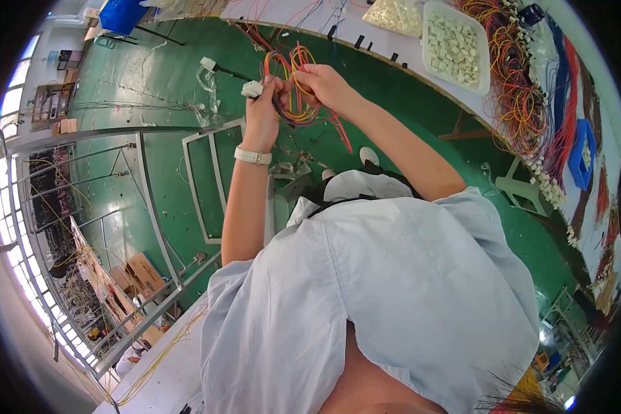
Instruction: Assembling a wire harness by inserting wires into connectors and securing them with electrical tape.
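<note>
Out in front of me, both hands hold a coiled wire harness [278, 63] of red, yellow, orange and dark wires. My left hand [263, 114], with a white band on its wrist, is closed around one side of the bundle. A white connector [252, 89] sticks out beside its thumb. Further left, a second white connector [208, 64] hangs at the end of a black-sleeved length. My right hand [323, 85] pinches the looped wires on the other side, its fingers partly hidden by them. Red wire ends [343, 135] dangle below that hand.
A long workbench [407, 63] curves along the top and right. On it are a white tray [486, 76] of connectors, a bag of pale parts [393, 16], heaped wires [521, 103] and a blue bin [581, 155]. A metal frame [145, 186] stands left; a stool [522, 186] is right.
</note>
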`<act>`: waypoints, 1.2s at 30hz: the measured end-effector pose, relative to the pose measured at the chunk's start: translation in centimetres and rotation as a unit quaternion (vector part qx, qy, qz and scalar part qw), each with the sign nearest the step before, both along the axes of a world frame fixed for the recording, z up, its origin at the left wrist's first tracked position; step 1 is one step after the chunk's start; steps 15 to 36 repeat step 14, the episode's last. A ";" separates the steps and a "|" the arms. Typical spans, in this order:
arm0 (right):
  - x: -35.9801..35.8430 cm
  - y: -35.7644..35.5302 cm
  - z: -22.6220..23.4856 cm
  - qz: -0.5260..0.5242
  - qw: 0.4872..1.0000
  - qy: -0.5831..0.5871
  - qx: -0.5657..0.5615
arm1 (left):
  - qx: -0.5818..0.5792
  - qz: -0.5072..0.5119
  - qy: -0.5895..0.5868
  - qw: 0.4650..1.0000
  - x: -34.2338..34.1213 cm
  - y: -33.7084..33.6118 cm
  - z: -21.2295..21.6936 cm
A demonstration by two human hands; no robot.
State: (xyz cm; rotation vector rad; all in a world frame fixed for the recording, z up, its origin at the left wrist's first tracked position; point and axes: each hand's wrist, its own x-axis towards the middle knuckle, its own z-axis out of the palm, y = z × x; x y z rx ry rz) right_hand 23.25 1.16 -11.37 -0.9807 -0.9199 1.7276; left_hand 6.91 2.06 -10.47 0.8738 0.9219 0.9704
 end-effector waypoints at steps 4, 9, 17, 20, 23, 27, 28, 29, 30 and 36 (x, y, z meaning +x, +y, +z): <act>-0.3 -1.2 1.5 -0.067 0.979 -0.156 0.109 | -0.015 0.038 -0.011 0.999 1.1 -0.3 -0.2; -1.1 -3.1 2.6 -0.096 0.928 -0.293 0.208 | -0.035 0.047 -0.021 0.998 1.4 -0.7 0.1; -1.5 -3.6 2.8 -0.124 0.918 -0.303 0.223 | -0.049 -0.026 -0.085 0.995 1.6 -1.4 2.7; -1.5 -3.6 2.8 -0.124 0.918 -0.303 0.223 | -0.049 -0.026 -0.085 0.995 1.6 -1.4 2.7; -1.5 -3.6 2.8 -0.124 0.918 -0.303 0.223 | -0.049 -0.026 -0.085 0.995 1.6 -1.4 2.7; -1.5 -3.6 2.8 -0.124 0.918 -0.303 0.223 | -0.049 -0.026 -0.085 0.995 1.6 -1.4 2.7; -1.5 -3.6 2.8 -0.124 0.918 -0.303 0.223 | -0.049 -0.026 -0.085 0.995 1.6 -1.4 2.7; -1.5 -3.6 2.8 -0.124 0.918 -0.303 0.223 | -0.049 -0.026 -0.085 0.995 1.6 -1.4 2.7; -1.5 -3.6 2.8 -0.124 0.918 -0.303 0.223 | -0.049 -0.026 -0.085 0.995 1.6 -1.4 2.7; -1.5 -3.6 2.8 -0.124 0.918 -0.303 0.223 | -0.049 -0.026 -0.085 0.995 1.6 -1.4 2.7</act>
